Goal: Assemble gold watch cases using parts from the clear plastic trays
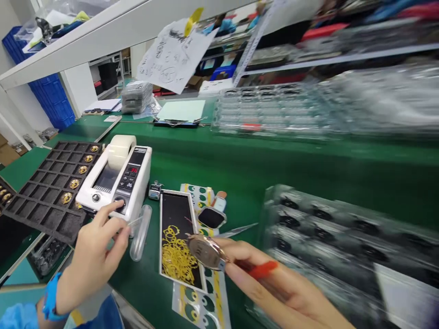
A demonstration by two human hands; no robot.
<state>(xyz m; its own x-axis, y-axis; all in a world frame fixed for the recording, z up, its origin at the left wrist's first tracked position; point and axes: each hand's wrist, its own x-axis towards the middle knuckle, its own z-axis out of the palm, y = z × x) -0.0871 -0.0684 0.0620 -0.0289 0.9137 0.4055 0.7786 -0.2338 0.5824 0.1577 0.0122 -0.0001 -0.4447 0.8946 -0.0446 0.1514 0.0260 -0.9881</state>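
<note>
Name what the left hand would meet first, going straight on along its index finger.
The left hand would likely meet the white tape dispenser; its fingertip seems at the control panel, though contact is unclear.

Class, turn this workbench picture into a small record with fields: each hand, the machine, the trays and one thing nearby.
Left hand: index fingertip at the lower end of the tape dispenser's control panel; whether it pinches anything is unclear
Right hand: holds a round metal watch case
Machine: white, with a tape roll on top and red digits lit
White-rimmed tray: heap of yellow rings
Black tray: gold-coloured round parts in some compartments
Nearby: square-faced watch, right of the white-rimmed tray
</note>
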